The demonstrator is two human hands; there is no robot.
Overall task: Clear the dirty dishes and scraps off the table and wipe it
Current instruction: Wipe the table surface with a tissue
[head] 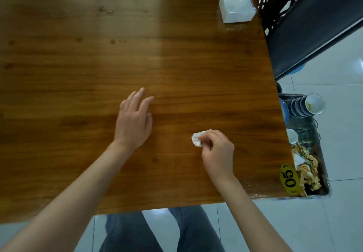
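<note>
While the wooden table fills most of the frame, its top carries almost nothing: only a clear tissue box at the upper right corner and a yellow "05" sticker at the lower right corner. Off the table's right edge, at the lower right of the frame, a metal bin holds stacked bowls, glasses and food scraps, so the clearing looks done and wiping is the step in hand. Left of centre, the left hand hovers or rests flat with fingers spread and relaxed, holding nothing; whether it touches the wood is hard to tell. Lower and to the right, the right hand has its grip curled tight, pinching a small crumpled white tissue that juts out up and to the left of the knuckles, on or just above the tabletop. Unwiped wood stretches mostly up and left of that wad, and the right hand is already on it.
</note>
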